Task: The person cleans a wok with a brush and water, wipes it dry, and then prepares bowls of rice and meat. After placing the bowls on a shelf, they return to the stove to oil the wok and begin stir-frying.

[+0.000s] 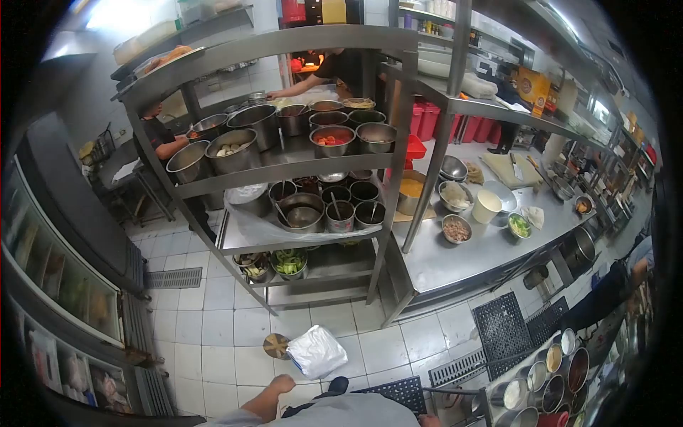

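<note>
Near the bottom of the head view my left hand (282, 384) hangs in front of my body with its fingers curled; whether anything is inside them is too small to make out. A white plastic bag (316, 351) lies on the tiled floor just beyond it, beside a round brown lid-like object (276, 346). My right hand (430, 420) shows only in part at the bottom edge, and its fingers are hidden. Ahead stands a steel shelf rack (313, 244) with pots, sauces and cut vegetables.
A steel counter (441, 263) with bowls and a cutting board (514, 171) is on the right. Black floor mats (500, 324) and several pots lie at the lower right. Fridges (64, 249) line the left. Other people stand behind the rack and at the right.
</note>
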